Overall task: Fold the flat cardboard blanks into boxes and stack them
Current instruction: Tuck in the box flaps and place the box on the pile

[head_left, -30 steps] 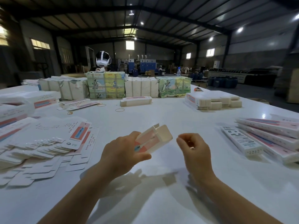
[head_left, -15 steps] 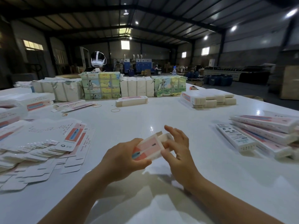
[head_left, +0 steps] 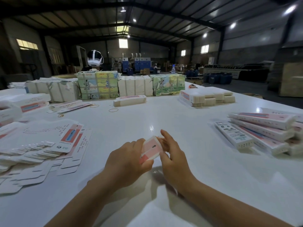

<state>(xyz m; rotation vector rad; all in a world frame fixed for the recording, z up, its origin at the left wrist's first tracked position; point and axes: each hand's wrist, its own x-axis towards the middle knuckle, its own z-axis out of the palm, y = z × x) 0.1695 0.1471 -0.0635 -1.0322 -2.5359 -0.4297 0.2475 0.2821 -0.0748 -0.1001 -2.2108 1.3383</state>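
Small pink-and-white printed cardboard box [head_left: 150, 149], part-folded, held above the white table [head_left: 164, 115] between both hands. Left hand [head_left: 127, 158]: fingers curled round the box's near end, thumb under its lower edge. Right hand [head_left: 173, 158]: fingers [head_left: 166, 136] extended, nearly straight, tips touching the box's far end; thumb against its near right corner. Left of the left fingers: fanned pile of flat white-and-pink cardboard blanks [head_left: 41, 148]. Right of the right fingers, well apart: stack of long folded pink-and-white boxes [head_left: 265, 131]. Beyond the fingertips: yellow rubber band [head_left: 113, 110].
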